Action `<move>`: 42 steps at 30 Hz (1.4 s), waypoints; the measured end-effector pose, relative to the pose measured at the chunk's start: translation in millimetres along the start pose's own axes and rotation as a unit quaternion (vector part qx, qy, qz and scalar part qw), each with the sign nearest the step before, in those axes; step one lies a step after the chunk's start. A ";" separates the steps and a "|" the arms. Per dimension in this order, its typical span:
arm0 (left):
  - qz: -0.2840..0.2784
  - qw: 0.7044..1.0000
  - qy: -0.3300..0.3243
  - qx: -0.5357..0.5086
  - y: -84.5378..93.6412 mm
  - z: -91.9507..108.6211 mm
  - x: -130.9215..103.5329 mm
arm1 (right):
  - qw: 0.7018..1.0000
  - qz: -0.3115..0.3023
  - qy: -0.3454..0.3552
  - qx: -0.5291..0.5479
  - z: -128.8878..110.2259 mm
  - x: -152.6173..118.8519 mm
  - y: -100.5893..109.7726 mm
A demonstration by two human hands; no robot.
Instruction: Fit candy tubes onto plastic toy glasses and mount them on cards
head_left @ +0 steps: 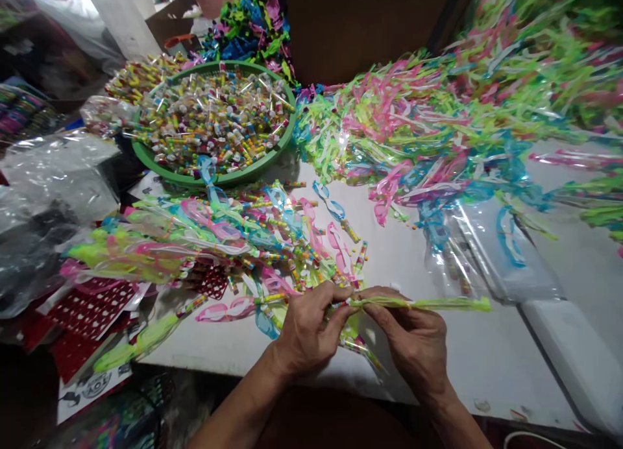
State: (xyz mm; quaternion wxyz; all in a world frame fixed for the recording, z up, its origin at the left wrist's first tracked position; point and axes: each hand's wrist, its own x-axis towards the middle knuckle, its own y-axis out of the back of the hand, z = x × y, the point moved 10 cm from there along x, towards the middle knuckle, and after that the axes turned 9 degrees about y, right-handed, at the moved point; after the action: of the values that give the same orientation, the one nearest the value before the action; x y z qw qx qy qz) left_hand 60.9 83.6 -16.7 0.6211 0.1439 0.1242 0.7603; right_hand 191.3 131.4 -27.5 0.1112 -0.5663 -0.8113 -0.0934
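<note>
Near the front edge of the white table, both hands meet over a thin yellow-green plastic strip (pixel 450 303). My left hand (pixel 311 326) pinches its left end, where a small colourful piece shows between the fingertips. My right hand (pixel 413 345) grips the strip just beside it, and the rest sticks out to the right past the fingers. Just beyond my left hand lie a pink goggle-shaped piece (pixel 341 248) and many candy-filled tubes. Left of that hand is another pink goggle-shaped piece (pixel 226 309) with a tube attached.
A green basket (pixel 214 178) full of small candy tubes stands at the back left. Pink, green and blue plastic pieces (pixel 389 111) are heaped at the back right. Clear plastic bags (pixel 516 267) lie on the right, and more bags (pixel 53 189) on the far left.
</note>
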 end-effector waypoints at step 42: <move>0.054 0.540 0.275 -0.794 20.5 -42.3 44.3 | 0.907 0.009 -0.036 -0.419 82.4 119.5 73.2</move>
State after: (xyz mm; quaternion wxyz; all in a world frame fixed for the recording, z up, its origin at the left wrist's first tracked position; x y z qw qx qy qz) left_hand 18.3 122.6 -45.6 0.3743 -0.6176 -0.3737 0.5821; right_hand 214.0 286.6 -70.3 -0.1642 -0.5711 -0.6958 -0.4034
